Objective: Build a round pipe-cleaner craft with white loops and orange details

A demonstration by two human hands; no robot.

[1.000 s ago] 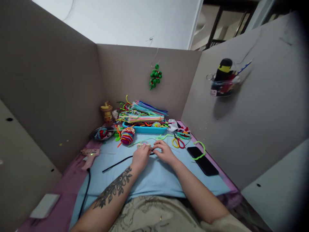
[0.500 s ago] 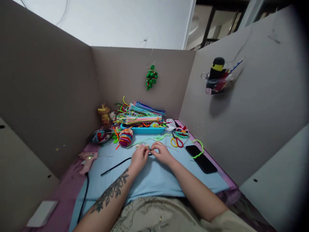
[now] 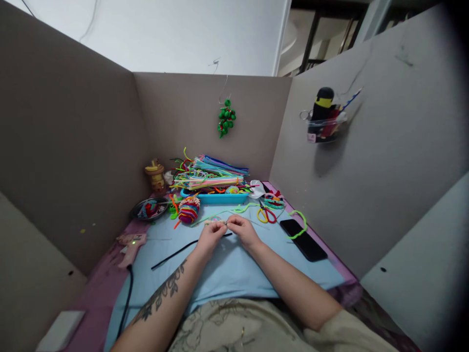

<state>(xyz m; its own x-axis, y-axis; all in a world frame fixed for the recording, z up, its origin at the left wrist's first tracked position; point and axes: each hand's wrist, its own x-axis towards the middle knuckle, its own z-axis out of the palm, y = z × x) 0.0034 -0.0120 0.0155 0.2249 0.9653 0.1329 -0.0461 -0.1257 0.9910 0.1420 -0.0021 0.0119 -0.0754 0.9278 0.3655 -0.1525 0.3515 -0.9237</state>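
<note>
My left hand (image 3: 211,236) and my right hand (image 3: 242,231) meet over the blue cloth, fingertips pinched close together. A tiny dark piece shows between them, mostly hidden by the fingers; it looks like a bit of black pipe cleaner. Under my left hand a long black pipe cleaner (image 3: 172,256) lies on the cloth, its right end showing below the fingertips. Just behind the fingers sits a small pastel piece (image 3: 215,220), partly covered. Scissors (image 3: 266,215) with yellow and red handles rest behind my right hand.
A blue tray (image 3: 216,199) heaped with pipe cleaners (image 3: 216,173) stands at the back. A striped yarn-like ball (image 3: 189,210) and a dark bowl (image 3: 149,209) are at left, with a pink glue gun (image 3: 132,247) nearer. A phone (image 3: 304,240) lies right. Grey panels enclose the table.
Both hands have lifted slightly off the long black pipe cleaner, whose right end now shows. The fingertips stay pinched together. The whole view has shifted a little.
</note>
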